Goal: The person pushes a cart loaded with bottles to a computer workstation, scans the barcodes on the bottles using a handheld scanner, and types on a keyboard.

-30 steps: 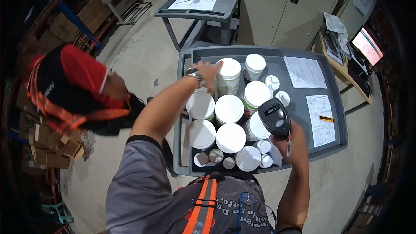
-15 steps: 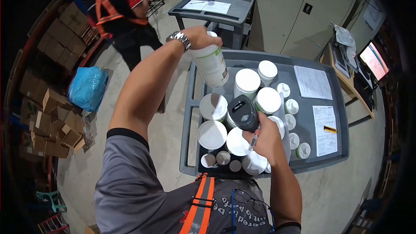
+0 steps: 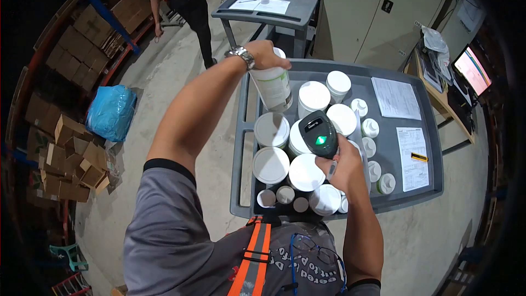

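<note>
My left hand [image 3: 265, 56] grips a tall white tub [image 3: 272, 85] by its lid end, tilted over the far left part of the grey cart [image 3: 236, 186]. In my right hand [image 3: 344, 163] is a dark handheld scanner [image 3: 318, 130] with a green light glowing on it; a pen [image 3: 332, 169] is held along with it. The scanner hangs over several white-lidded tubs [image 3: 307, 172]. Smaller white bottles [image 3: 369, 128] stand in a row to the right of the tubs.
Papers [image 3: 397, 98] and a yellow cutter [image 3: 419, 157] lie on the cart's right side. Behind stand a second cart [image 3: 296, 0] and a cabinet [image 3: 356, 16]. A person [image 3: 183, 0] is at the upper left, beyond a blue bag [image 3: 111, 112] and cardboard boxes [image 3: 71, 159]. A monitor [image 3: 472, 71] is at right.
My left hand has lifted the tall tub and tilted it. The scanner moved left, then slightly back right, and its green light has come on. The other person has walked farther away.
</note>
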`<state>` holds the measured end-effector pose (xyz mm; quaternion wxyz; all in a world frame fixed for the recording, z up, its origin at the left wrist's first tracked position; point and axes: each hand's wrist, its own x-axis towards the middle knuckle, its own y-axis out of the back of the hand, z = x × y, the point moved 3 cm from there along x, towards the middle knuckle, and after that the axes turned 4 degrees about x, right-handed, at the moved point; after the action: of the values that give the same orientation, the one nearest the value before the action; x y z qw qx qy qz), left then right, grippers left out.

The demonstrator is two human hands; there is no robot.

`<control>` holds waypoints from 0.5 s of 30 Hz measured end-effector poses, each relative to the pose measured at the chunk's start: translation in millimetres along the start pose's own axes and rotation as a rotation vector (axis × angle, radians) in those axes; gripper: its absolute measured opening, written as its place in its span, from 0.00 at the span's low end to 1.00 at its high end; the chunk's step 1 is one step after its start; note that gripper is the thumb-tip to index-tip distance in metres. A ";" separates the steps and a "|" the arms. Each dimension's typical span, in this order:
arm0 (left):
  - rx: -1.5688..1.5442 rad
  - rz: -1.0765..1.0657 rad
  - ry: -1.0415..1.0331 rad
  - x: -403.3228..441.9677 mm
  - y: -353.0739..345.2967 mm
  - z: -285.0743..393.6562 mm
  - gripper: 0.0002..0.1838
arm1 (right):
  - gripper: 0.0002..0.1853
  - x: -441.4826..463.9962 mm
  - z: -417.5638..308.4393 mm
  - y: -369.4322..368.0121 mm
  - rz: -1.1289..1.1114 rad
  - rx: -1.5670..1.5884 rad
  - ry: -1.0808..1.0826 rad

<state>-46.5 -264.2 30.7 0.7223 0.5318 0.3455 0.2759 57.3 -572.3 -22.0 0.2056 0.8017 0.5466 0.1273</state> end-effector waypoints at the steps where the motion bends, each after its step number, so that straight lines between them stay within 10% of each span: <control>1: -0.005 -0.011 -0.001 1.9 -14.6 3.2 0.52 | 0.24 -5.3 3.3 2.5 0.054 0.030 0.077; 15: 0.064 -0.203 -0.008 -98.3 -138.9 11.5 0.69 | 0.22 -77.5 36.3 12.0 0.026 0.276 -0.044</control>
<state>-92.9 -385.3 -80.0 0.7306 0.5180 0.4033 0.1877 54.1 -655.0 -46.8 0.1036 0.8319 0.5440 0.0361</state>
